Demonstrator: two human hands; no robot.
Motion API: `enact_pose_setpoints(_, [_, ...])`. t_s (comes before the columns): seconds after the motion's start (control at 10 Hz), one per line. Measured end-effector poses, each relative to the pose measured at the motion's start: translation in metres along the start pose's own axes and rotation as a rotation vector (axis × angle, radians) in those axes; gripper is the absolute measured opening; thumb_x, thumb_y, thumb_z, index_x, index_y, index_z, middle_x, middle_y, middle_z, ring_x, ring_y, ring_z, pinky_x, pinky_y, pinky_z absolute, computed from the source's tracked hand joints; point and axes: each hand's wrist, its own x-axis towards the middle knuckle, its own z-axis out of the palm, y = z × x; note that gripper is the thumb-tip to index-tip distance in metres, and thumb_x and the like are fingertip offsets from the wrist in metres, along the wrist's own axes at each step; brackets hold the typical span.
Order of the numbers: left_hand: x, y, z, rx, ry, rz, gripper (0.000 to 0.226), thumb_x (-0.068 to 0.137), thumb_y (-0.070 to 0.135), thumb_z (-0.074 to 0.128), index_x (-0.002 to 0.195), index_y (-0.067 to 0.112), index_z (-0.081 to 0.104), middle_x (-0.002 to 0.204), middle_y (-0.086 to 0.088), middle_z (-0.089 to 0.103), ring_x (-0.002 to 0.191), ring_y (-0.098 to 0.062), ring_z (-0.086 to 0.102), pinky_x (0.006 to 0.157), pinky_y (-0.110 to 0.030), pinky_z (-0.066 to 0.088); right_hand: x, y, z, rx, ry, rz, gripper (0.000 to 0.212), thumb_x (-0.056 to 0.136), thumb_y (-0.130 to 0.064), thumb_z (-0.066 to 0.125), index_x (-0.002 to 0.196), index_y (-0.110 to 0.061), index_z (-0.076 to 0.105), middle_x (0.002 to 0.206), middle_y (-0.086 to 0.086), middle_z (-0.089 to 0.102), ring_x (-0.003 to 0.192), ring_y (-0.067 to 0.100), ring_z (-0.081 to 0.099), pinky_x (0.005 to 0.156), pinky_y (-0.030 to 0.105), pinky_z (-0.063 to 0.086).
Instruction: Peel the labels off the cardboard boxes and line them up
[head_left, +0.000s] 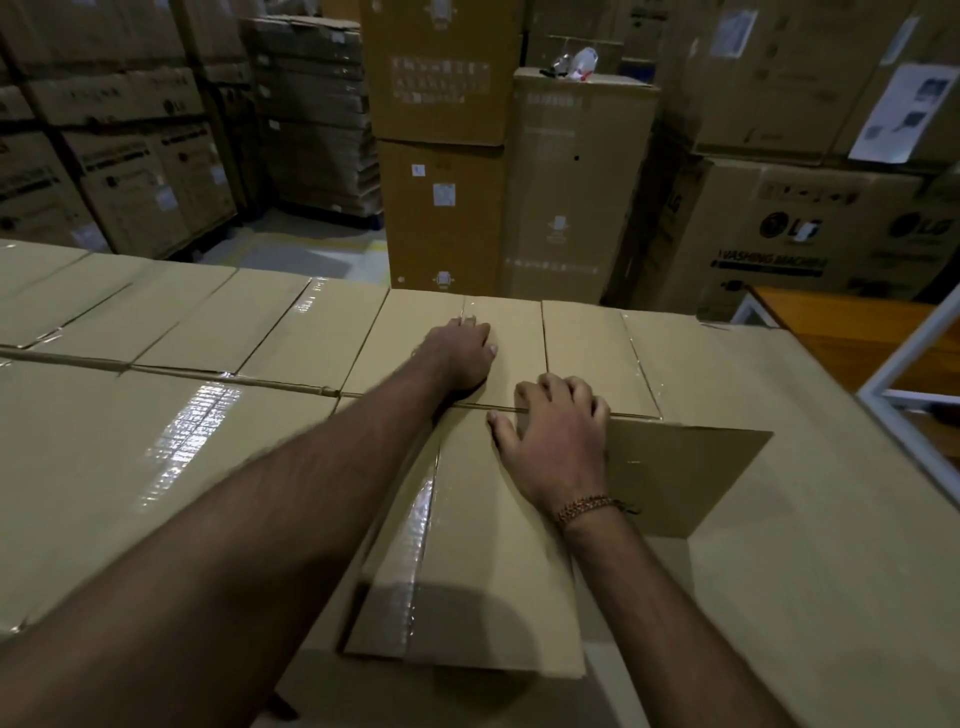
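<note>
Head view: both hands, left hand (462, 353) and right hand (558, 441), seemingly flat on lengthwise box (467, 561).

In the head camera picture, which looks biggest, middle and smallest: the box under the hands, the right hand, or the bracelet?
1. Box under the hands, clearly the biggest.
2. Right hand, resting on that box.
3. Bracelet on the right wrist, the smallest.

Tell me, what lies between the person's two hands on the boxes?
In the head view, only bare cardboard: the top of the far box and the seam where it meets the near box lie between the left hand and right hand.
</note>
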Motion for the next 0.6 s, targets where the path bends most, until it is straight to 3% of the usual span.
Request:
enact_pose_setpoints(0.1, [-0.016,0.002,-0.010,-0.102,0.026,0.000,0.045,0.106,0.039,0.049,0.144,0.016,0.057,0.145,-0.012,0.060,0.131,-0.030,0.056,0.108,-0.050,0.048,-0.002,0.000,-0.002,0.056,0.031,-0.005,0.050,0.101,-0.062,0.050,0.131,-0.025,0.067,0.139,-0.001,0.059,0.132,0.022,0.044,0.115,0.047,0.033])
enact_pose_setpoints(0.2, [-0.039,0.007,-0.014,-0.204,0.072,-0.003,0.043,0.104,0.037,0.055,0.142,0.019,0.061,0.140,-0.007,0.065,0.127,-0.028,0.060,0.106,-0.047,0.050,-0.004,0.001,-0.007,0.068,0.029,-0.019,0.047,0.103,-0.058,0.051,0.131,-0.024,0.068,0.140,-0.001,0.060,0.133,0.022,0.044,0.115,0.046,0.033])
enact_pose_setpoints(0.6, [-0.145,0.028,-0.017,-0.364,0.223,-0.035,0.038,0.101,0.039,0.060,0.137,0.027,0.065,0.136,0.001,0.067,0.123,-0.022,0.063,0.100,-0.050,0.055,-0.067,-0.004,-0.052,0.200,0.090,0.030,0.036,0.104,-0.043,0.059,0.131,-0.022,0.069,0.133,0.001,0.062,0.128,0.021,0.049,0.107,0.043,0.045])
